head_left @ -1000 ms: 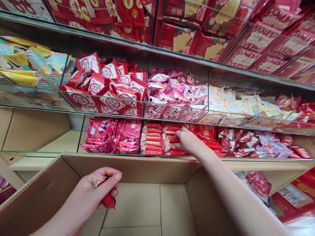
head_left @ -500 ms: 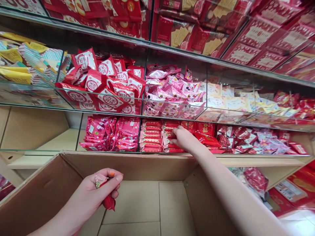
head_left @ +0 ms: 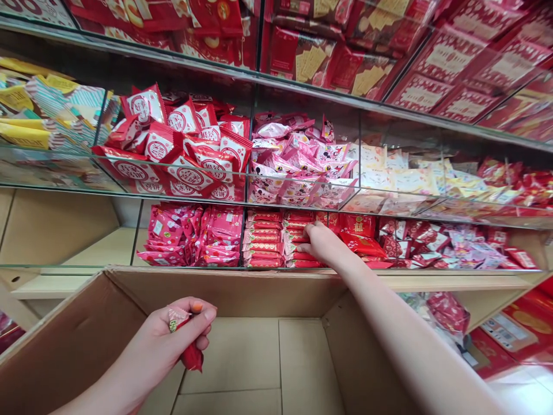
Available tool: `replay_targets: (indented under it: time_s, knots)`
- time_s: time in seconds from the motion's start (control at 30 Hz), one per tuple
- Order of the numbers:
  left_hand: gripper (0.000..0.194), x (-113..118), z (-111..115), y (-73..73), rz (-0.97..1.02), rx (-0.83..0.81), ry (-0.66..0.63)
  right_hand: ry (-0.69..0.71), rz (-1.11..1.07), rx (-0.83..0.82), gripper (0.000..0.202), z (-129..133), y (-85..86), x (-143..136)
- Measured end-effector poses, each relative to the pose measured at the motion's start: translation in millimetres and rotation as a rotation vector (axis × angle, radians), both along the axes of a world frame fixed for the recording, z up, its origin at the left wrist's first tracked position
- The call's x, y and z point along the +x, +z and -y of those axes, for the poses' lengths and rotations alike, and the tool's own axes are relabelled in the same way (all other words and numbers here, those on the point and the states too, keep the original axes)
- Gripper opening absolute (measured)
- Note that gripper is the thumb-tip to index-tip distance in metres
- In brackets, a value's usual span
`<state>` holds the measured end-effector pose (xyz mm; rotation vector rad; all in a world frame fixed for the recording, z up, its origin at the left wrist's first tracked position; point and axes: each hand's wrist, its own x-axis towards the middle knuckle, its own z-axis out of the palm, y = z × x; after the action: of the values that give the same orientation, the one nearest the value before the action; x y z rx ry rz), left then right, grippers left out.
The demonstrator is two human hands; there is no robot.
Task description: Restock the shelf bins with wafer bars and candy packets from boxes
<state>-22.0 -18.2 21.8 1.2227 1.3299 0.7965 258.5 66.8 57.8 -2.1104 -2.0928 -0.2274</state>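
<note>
My left hand (head_left: 184,331) is closed around a small red wrapped snack packet (head_left: 192,354) with a pink end, above the open cardboard box. My right hand (head_left: 322,242) reaches over the box's far edge to the lower shelf. Its thumb and index finger are bent onto the end of a red snack packet in the right-hand stack (head_left: 298,253). The other fingertips are hidden behind the hand. A matching stack of red packets (head_left: 263,245) lies just left of it, and larger red bags (head_left: 363,245) lie to the right.
The cardboard box (head_left: 224,288) stands against the shelf front. Pink packets (head_left: 194,233) fill the bay to the left. Above, a clear-fronted shelf holds red-and-white packets (head_left: 185,173) and pink cartoon packets (head_left: 302,161). Red cartons (head_left: 505,331) stand at lower right.
Both hands keep almost the same place and grip. The shelf has shifted slightly left in view.
</note>
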Motion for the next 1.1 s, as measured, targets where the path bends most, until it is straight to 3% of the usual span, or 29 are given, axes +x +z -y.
replay_targets:
  time_s: [0.1, 0.23, 0.33, 0.4, 0.47, 0.57, 0.67, 0.83, 0.93, 1.0, 1.1]
  knots:
    - [0.019, -1, -1, -1.9, 0.094, -0.056, 0.02, -0.011, -0.012, 0.015, 0.031, 2, 1.1, 1]
    - [0.016, -4, -6, -2.9, 0.465, -0.133, 0.072, 0.018, -0.03, 0.101, 0.026, 9, 8.4, -8]
    - [0.016, -7, -9, -3.7, 0.643, -0.144, 0.072, 0.26, -0.237, 0.151, 0.015, 26, 13.1, -36]
    - [0.019, -8, -8, -4.0, 0.68, -0.135, 0.064, 0.503, -0.5, 0.016, 0.018, 42, 10.2, -62]
    - [0.022, -9, -7, -3.9, 0.698, -0.127, 0.057, 0.625, -0.734, -0.203, 0.022, 57, 0.4, -87]
    - [0.024, -8, -4, -2.7, 0.704, -0.117, 0.038, 0.606, -0.926, -0.424, 0.038, 68, -21.2, -112]
    - [0.025, -7, -3, -0.2, 0.7, -0.129, 0.025, 0.562, -1.046, -0.545, 0.035, 69, -37.4, -122]
    - [0.034, -10, -6, 3.8, 0.679, -0.148, 0.009, 0.534, -1.267, -0.697, 0.026, 62, -39.0, -122]
    - [0.037, -14, -8, 3.2, 0.612, -0.072, 0.027, 0.526, -1.282, -0.774, 0.029, 59, -30.5, -118]
    - [0.039, -15, -10, 2.1, 0.555, -0.018, 0.063, 0.554, -1.176, -0.755, 0.026, 59, -22.8, -114]
    - [0.04, -13, -11, 1.3, 0.529, -0.03, 0.112, 0.713, -0.857, -0.396, 0.023, 65, -12.9, -111]
